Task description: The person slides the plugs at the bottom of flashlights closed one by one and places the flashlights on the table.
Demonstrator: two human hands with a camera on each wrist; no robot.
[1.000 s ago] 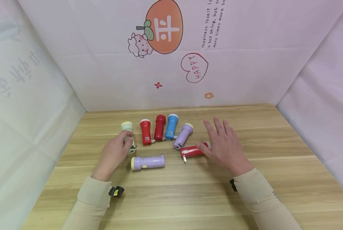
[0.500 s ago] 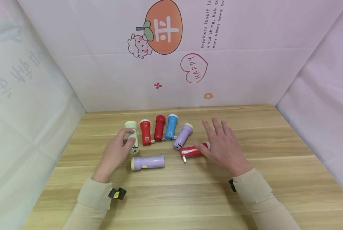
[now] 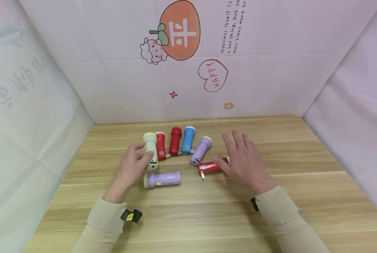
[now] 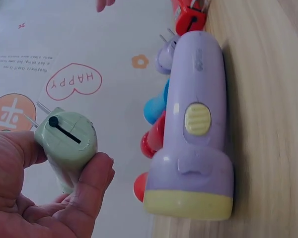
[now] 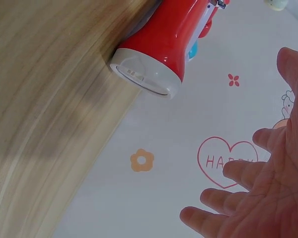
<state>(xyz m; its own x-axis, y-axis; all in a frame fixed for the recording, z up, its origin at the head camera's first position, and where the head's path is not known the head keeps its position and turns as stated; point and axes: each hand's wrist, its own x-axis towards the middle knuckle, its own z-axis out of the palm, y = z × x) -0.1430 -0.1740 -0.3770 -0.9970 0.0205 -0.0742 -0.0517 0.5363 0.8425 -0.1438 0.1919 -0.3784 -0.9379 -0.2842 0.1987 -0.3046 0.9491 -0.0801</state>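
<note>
My left hand (image 3: 131, 166) grips a pale green flashlight (image 3: 150, 149) between thumb and fingers. In the left wrist view its end, with a black slider and two metal plug prongs, faces the camera, and the green flashlight (image 4: 72, 139) is raised above the table. In the head view it overlaps the red flashlight with a white rim (image 3: 161, 142). My right hand (image 3: 246, 163) has its fingers straight and spread, its thumb overlapping another red flashlight (image 3: 208, 167) in the head view. The right wrist view shows that red flashlight (image 5: 161, 37) apart from the hand's fingers (image 5: 246, 173).
A purple flashlight (image 3: 167, 179) lies crosswise nearest the person. Behind stand or lie a dark red flashlight (image 3: 175, 140), a blue flashlight (image 3: 188, 140) and a second purple flashlight (image 3: 201, 150). A white printed cloth (image 3: 118, 88) closes off the wooden table (image 3: 188, 218) at the back and sides.
My left hand has moved right with the green flashlight, from the far left to in front of the white-rimmed red one. The right hand has stayed almost still.
</note>
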